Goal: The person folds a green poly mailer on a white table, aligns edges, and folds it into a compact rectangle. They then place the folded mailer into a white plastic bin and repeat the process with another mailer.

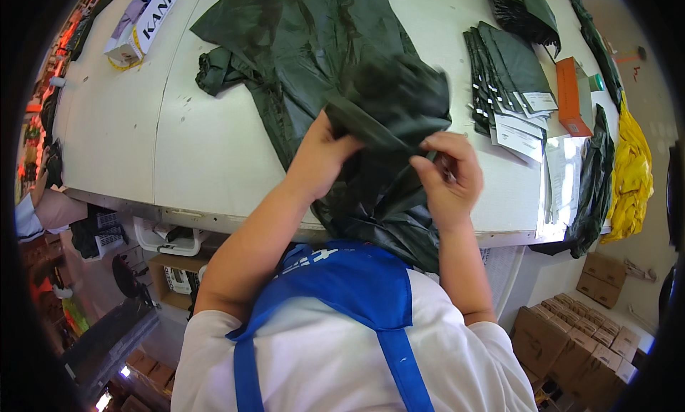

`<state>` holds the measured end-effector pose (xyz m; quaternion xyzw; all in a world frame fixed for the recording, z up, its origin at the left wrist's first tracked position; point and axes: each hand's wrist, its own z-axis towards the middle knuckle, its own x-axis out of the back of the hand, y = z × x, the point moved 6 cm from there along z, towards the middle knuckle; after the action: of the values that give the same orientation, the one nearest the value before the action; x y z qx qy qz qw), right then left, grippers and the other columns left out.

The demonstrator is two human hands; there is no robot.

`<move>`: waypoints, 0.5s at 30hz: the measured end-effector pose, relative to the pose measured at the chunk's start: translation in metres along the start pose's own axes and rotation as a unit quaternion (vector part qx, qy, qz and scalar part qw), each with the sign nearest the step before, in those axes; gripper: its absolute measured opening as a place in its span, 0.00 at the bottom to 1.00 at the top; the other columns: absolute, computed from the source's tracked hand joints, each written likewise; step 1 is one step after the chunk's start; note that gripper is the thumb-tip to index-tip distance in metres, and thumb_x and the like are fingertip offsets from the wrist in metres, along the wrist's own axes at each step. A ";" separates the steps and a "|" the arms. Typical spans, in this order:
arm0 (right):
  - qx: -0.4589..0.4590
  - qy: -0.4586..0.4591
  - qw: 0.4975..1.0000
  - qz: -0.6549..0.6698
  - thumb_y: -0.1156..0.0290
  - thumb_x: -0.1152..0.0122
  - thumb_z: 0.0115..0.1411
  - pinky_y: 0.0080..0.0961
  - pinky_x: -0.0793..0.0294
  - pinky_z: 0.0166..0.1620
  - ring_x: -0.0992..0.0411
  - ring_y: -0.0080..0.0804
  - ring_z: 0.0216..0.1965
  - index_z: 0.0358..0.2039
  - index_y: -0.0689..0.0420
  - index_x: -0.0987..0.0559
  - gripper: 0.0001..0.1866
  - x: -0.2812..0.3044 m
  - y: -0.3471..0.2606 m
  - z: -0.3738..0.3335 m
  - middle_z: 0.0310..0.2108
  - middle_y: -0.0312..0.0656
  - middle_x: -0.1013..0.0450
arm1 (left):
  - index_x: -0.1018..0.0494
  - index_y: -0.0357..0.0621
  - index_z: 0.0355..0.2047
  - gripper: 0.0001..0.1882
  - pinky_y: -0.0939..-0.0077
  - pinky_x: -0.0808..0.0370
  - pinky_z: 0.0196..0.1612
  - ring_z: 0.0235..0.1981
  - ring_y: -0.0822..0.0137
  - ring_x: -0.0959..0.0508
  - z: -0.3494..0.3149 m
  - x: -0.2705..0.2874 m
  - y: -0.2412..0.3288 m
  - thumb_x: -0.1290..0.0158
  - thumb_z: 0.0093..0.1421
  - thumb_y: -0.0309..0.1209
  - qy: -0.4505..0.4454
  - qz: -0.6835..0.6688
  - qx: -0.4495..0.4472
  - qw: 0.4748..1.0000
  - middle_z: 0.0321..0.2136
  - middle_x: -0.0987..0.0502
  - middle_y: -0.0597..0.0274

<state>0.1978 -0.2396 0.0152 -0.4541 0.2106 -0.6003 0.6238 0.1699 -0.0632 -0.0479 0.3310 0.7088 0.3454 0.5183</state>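
My left hand (319, 159) and right hand (454, 182) pinch the green garment (303, 44), partly bunched, the rest spread loose on the table (107, 137).

Smooth, glossy garment (307, 66), perhaps plastic-coated.

White worktop (107, 148): long white box (150, 28) at the far left, orange box (569, 98) at right, near fanned dark green pouches (503, 66). Yellow cloth (629, 176) bunched at the right edge; brown cartons (546, 341) stacked lower right. White plastic bin (163, 246) below the worktop, left.
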 end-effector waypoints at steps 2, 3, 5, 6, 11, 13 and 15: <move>-0.018 0.106 0.992 0.066 0.76 0.36 0.52 0.12 0.43 0.25 0.45 0.13 0.21 0.39 0.61 0.25 0.13 0.015 0.001 -0.003 0.39 0.36 0.28 | 0.33 0.37 0.50 0.21 0.69 0.33 0.54 0.48 0.61 0.27 -0.009 0.005 0.003 0.52 0.55 0.20 -0.020 -0.118 0.061 0.991 0.45 0.25 0.58; -0.104 0.102 0.984 0.099 0.72 0.38 0.55 0.11 0.45 0.25 0.45 0.12 0.22 0.43 0.61 0.26 0.15 0.016 0.010 -0.003 0.40 0.37 0.28 | 0.33 0.37 0.50 0.20 0.68 0.33 0.55 0.48 0.62 0.27 -0.008 0.008 0.005 0.54 0.55 0.21 -0.032 -0.148 0.073 0.986 0.45 0.26 0.58; -0.230 0.059 0.949 0.209 0.63 0.45 0.61 0.08 0.48 0.22 0.46 0.10 0.20 0.51 0.62 0.30 0.21 0.004 0.017 -0.002 0.41 0.37 0.28 | 0.32 0.36 0.49 0.20 0.66 0.33 0.55 0.49 0.62 0.28 -0.012 0.010 0.005 0.57 0.55 0.22 -0.027 -0.175 0.077 0.981 0.46 0.26 0.58; -0.257 0.028 0.938 0.229 0.61 0.47 0.62 0.09 0.49 0.21 0.47 0.10 0.18 0.51 0.62 0.31 0.22 -0.004 0.016 -0.003 0.41 0.37 0.28 | 0.32 0.36 0.50 0.20 0.66 0.33 0.55 0.49 0.62 0.28 -0.014 0.011 0.004 0.56 0.55 0.22 -0.027 -0.175 0.077 0.981 0.46 0.26 0.58; -0.393 -0.073 0.818 0.415 0.48 0.56 0.65 0.11 0.54 0.16 0.51 0.13 0.11 0.47 0.57 0.29 0.24 -0.033 0.016 -0.014 0.32 0.33 0.27 | 0.33 0.39 0.52 0.21 0.69 0.33 0.55 0.48 0.65 0.27 -0.026 0.009 0.008 0.49 0.56 0.23 -0.028 -0.164 0.006 0.986 0.47 0.26 0.57; -0.435 -0.088 0.760 0.475 0.46 0.62 0.66 0.11 0.54 0.16 0.51 0.13 0.11 0.42 0.54 0.27 0.25 -0.038 0.015 -0.019 0.26 0.31 0.28 | 0.33 0.40 0.53 0.23 0.71 0.33 0.54 0.48 0.67 0.27 -0.028 0.013 0.016 0.45 0.55 0.24 -0.019 -0.096 0.022 0.995 0.47 0.26 0.59; -0.410 -0.104 0.742 0.520 0.48 0.61 0.67 0.12 0.54 0.16 0.51 0.12 0.11 0.41 0.54 0.27 0.23 -0.040 0.009 -0.019 0.25 0.30 0.28 | 0.33 0.41 0.53 0.24 0.74 0.33 0.53 0.47 0.69 0.27 -0.025 0.017 0.018 0.43 0.54 0.25 -0.028 -0.056 0.043 0.997 0.47 0.26 0.61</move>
<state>0.1794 -0.2088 -0.0130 -0.5455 0.5741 0.0122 0.6105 0.1437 -0.0435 -0.0360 0.3222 0.7259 0.2755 0.5417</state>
